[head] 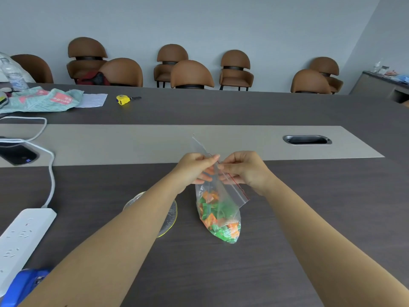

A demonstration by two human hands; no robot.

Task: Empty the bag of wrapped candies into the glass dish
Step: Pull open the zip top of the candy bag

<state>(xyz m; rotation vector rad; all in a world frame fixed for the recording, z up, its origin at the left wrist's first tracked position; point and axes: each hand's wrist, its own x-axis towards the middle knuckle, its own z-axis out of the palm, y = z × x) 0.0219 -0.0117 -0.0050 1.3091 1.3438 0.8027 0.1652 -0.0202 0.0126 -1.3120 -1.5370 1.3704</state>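
Observation:
A clear zip bag [218,204] with a red seal line stands on the dark table, its lower half full of orange and green wrapped candies [219,220]. My left hand [194,168] pinches one side of the bag's top and my right hand [244,169] pinches the other side, fingertips almost touching at the seal. The glass dish [171,214], clear with a yellowish rim, sits just left of the bag and is mostly hidden under my left forearm.
A white power strip [22,240] with its cable lies at the left, a blue object [24,284] at the bottom left corner. A yellow tape measure [123,99], a teal cloth [42,100] and a water bottle [13,76] sit far back left. A cable port [307,140] is set into the table's centre strip.

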